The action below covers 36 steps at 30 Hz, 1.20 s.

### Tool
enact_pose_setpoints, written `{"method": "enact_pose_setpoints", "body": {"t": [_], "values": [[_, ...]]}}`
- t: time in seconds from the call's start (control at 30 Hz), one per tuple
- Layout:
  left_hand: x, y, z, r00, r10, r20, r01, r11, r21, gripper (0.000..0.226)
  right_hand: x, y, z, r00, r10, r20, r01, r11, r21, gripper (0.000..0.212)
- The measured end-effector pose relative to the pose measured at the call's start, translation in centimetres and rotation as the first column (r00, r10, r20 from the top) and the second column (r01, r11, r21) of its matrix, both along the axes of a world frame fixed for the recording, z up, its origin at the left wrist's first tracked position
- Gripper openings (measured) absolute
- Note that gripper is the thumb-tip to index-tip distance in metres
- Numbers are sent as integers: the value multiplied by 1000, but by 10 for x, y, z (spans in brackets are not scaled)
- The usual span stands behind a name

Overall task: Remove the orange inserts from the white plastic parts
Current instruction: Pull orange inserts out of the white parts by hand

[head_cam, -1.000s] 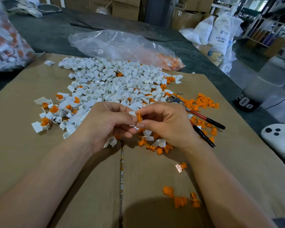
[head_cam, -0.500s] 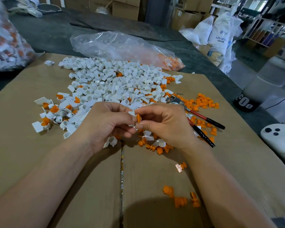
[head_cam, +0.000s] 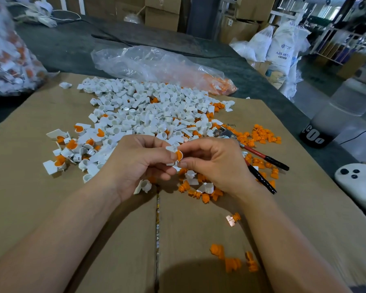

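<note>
Closest in, a few loose orange pieces [head_cam: 232,261] lie on the cardboard sheet [head_cam: 93,240], with one small tabbed piece [head_cam: 234,217] on its own just beyond them. Up to the hands now, and they meet in the middle of the sheet: the left hand [head_cam: 140,163] has its fingers curled round a white part [head_cam: 171,149], the right hand [head_cam: 216,163] pinches the orange insert [head_cam: 179,155] between thumb and forefinger, right up against that part. Whether the insert is free of it, I can't tell. Beneath the right wrist lies a scatter of pulled inserts and empty whites [head_cam: 199,191]. Just to the right, red-and-black-handled pliers [head_cam: 262,163] lie flat, with an orange heap [head_cam: 264,135] beyond them. To the left, parts with orange in them [head_cam: 72,144] lie loose. Behind it all spreads the big white pile [head_cam: 148,111], then a clear plastic bag [head_cam: 156,64] on the dark table, and white sacks [head_cam: 283,47] at the back.
</note>
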<state>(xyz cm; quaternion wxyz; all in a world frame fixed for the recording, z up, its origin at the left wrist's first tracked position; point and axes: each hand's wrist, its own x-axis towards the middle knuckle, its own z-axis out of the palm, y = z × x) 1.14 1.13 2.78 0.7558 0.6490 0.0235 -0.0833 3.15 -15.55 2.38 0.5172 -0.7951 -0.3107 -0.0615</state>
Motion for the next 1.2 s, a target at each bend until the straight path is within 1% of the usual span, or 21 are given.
{"method": "enact_pose_setpoints", "body": {"t": [0.1,0.23,0.4,0.53,0.57,0.67,0.7,0.8,0.87,1.03,1.2], "values": [[0,-1,1,1000,-5,-11,5,1000,-23,4,-1,1,0,1000,19,-14,-18,1000,19,34],[-1,-1,1,1000,-8,-26,7,1000,-25,3,-2,2,1,999,33,-24,-33,999,3,34],[0,-1,1,999,-7,-43,6,999,-33,2,-2,2,1,999,37,-33,-37,999,-7,40],[0,-1,2,999,-4,-48,2,999,-36,2,-2,2,2,999,44,-30,-44,999,-19,40],[0,-1,2,999,-1,-49,-1,999,-40,4,-2,2,2,999,46,-28,-46,999,-23,39],[-1,0,1,999,7,-43,-8,999,-36,16,-2,2,1,998,53,-30,-53,999,-7,37],[-1,0,1,999,5,-42,-6,1000,-30,17,-2,2,1,999,48,-23,-48,999,5,38],[0,0,1,998,0,-55,-1,1000,-18,9,-1,2,1,999,32,32,-33,999,24,35],[0,-1,0,998,3,-63,-4,1000,-8,13,-1,2,0,998,25,57,-26,999,23,32],[0,-1,-1,998,-9,-61,8,1000,-5,12,0,1,0,995,17,98,-15,1000,-15,31],[1,-2,0,997,-11,-75,10,1000,-5,11,0,0,1,994,26,107,-20,998,-56,31]]}}
